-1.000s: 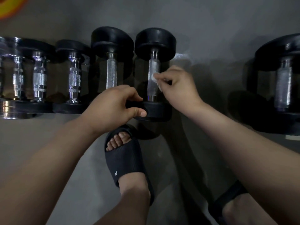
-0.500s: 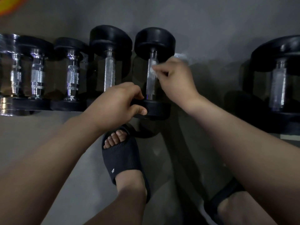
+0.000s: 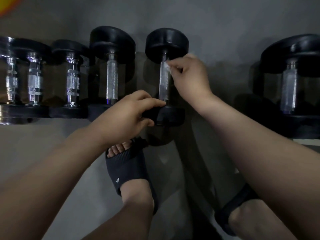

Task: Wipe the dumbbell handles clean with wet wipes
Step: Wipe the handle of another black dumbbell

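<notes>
The right hand point(image 3: 190, 75) pinches a wet wipe point(image 3: 167, 66) against the top of the dumbbell's point(image 3: 166, 75) knurled handle; the left hand point(image 3: 128, 116) grips its near head (black rubber), among other floor dumbbells point(image 3: 112, 70).

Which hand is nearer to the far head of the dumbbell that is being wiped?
Right. The right hand presses the wipe on the handle just under the far head; the left hand grips the near head.
</notes>
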The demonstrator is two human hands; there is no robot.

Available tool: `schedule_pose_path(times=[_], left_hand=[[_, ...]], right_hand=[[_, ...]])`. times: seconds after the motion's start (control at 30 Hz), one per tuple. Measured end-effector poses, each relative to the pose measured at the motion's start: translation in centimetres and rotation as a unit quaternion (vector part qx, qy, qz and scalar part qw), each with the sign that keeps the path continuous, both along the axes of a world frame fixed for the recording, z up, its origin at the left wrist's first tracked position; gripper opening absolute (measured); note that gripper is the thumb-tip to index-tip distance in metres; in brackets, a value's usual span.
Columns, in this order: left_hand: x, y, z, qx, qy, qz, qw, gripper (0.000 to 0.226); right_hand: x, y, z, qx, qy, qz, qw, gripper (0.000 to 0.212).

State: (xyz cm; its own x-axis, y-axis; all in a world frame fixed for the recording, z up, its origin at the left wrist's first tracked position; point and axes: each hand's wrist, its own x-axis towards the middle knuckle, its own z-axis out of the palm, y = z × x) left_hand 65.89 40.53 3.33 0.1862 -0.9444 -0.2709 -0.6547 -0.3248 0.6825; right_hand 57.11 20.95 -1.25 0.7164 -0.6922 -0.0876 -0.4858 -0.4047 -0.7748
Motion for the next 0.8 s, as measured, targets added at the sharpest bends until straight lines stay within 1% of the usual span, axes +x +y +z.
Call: schedule_pose_path(times=[0.07, 0.17, 0.3, 0.4, 0.5, 0.63, 0.8], left_hand=[[-0.2, -0.4, -0.2, -0.011, -0.017, -0.011, 1.0, 0.062], [-0.8, -0.9, -0.5, -0.024, -0.03, -0.007, 0.999, 0.061], [-2.0, -1.0, -0.8, -0.031, -0.028, 0.094, 0.995, 0.064], [-2.7, -1.3, -0.9, 0.012, -0.039, 0.126, 0.991, 0.067], [-2.9, -1.8, -0.8, 0.02, -0.024, 0.118, 0.993, 0.065], [-2.6, -1.7, -0.6, 0.01, 0.001, 0.1, 0.995, 0.063], [-2.3, -1.3, -1.0, -0.005, 0.012, 0.088, 0.996, 0.058]], right_hand=[[0.1, 0.3, -0.3, 0.007, -0.012, -0.029, 0.999, 0.018], [-1.8, 0.8, -0.6, 0.001, -0.023, -0.019, 1.0, 0.019], [-2.4, 0.3, -0.2, -0.036, -0.02, 0.008, 0.999, 0.017], [-0.7, -0.5, 0.1, -0.043, -0.004, -0.01, 0.999, 0.018], [-1.2, -0.1, 0.0, -0.044, 0.002, -0.015, 0.999, 0.018], [-2.4, 0.3, -0.1, -0.061, -0.001, 0.012, 0.998, 0.016], [-0.6, -0.5, -0.2, -0.009, 0.0, -0.049, 0.999, 0.016]])
